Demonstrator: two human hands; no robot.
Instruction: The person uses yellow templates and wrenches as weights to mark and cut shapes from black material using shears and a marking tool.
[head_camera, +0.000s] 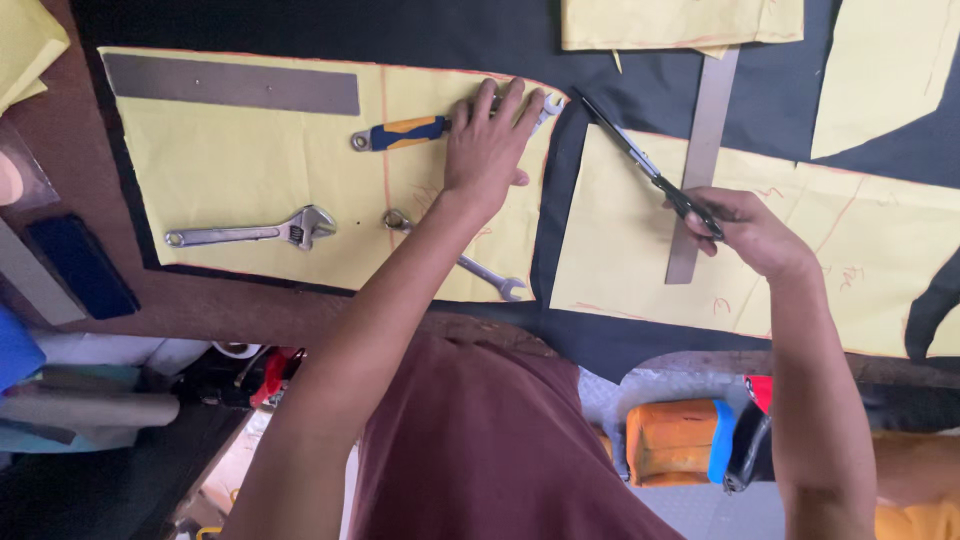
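Left hand (490, 150) flat, fingers spread on yellow pattern (250, 160); right hand (750, 232) grips scissors (640, 160) cutting black fabric (560, 200) at its edge.

No package, label, sign or screen could be made out anywhere in view, neither on the dark cloth and yellow paper pieces spread over the table nor among the things below its near edge.
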